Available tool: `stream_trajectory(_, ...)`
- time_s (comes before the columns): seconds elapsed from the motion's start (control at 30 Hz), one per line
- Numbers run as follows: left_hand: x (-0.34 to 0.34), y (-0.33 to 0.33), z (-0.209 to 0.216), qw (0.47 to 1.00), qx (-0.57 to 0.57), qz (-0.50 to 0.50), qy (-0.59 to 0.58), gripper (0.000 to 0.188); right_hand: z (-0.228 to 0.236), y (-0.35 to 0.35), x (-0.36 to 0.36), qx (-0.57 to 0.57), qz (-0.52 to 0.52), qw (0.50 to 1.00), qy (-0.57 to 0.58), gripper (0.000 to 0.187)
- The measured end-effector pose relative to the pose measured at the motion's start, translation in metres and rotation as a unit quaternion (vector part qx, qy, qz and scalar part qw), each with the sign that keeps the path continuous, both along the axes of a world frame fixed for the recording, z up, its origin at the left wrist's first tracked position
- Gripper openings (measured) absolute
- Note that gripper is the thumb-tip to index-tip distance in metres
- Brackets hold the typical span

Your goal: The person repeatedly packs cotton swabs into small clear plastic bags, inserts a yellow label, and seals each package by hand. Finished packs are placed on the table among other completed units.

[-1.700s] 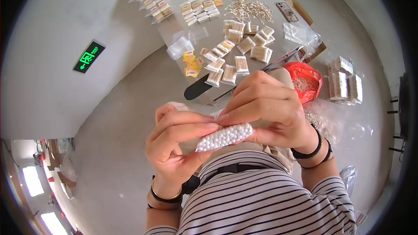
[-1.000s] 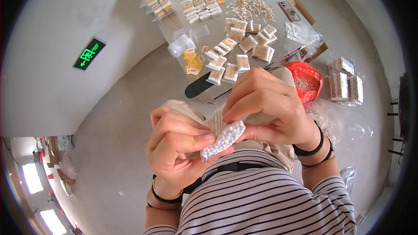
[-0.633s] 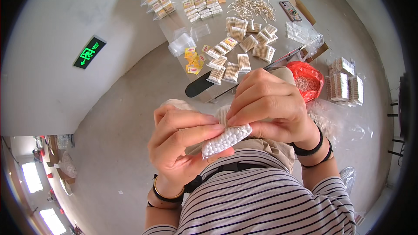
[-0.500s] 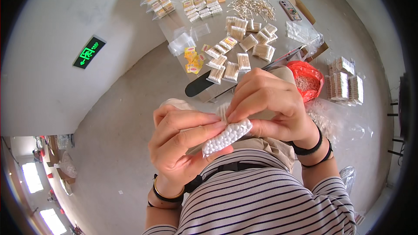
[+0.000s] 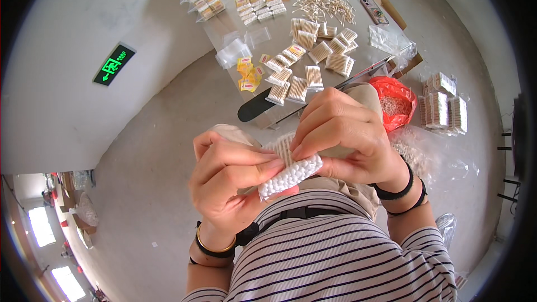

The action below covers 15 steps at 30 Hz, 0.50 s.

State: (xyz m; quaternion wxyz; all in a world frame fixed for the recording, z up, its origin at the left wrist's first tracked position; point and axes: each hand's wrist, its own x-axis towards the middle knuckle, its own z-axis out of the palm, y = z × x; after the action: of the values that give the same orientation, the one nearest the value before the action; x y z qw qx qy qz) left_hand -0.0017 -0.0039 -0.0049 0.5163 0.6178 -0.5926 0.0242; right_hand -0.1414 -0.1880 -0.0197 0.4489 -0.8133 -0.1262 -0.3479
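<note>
A clear-wrapped pack of cotton swabs (image 5: 292, 178) is held up in front of my striped shirt, its white cotton tips facing me and its pale sticks showing behind. The fingers and thumb of my left hand (image 5: 232, 170) close on the pack's left end. My right hand (image 5: 344, 140) pinches its right end, thumb near the tips and fingertips on the sticks. Beyond my hands, several similar swab packs (image 5: 297, 90) lie on the grey table (image 5: 226, 81). Yellow cards (image 5: 249, 75) lie near the table's left edge.
Loose swabs (image 5: 327, 6) are heaped at the back, near a phone (image 5: 373, 11). Clear plastic bags (image 5: 233, 53) lie on the table's left side. To the right are a red bag of swabs (image 5: 394, 103) and stacked packs (image 5: 443, 106) on the floor.
The swab pack has tilted slightly, so more of its sticks show between my hands. My left fingers have shifted a little to the left; my right hand has hardly moved.
</note>
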Motion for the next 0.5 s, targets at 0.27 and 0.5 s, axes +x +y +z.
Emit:
stream_trajectory(0.27,0.007,-0.002,-0.001,0.999,0.007,-0.020,-0.032,0.032,-0.004,-0.001,-0.001,0.038,-0.001,0.999,-0.004,0.023)
stream_trajectory(0.5,0.009,-0.001,0.000,0.998,0.018,-0.015,-0.050,0.033,-0.003,0.000,0.001,0.019,-0.016,1.000,0.008,0.025)
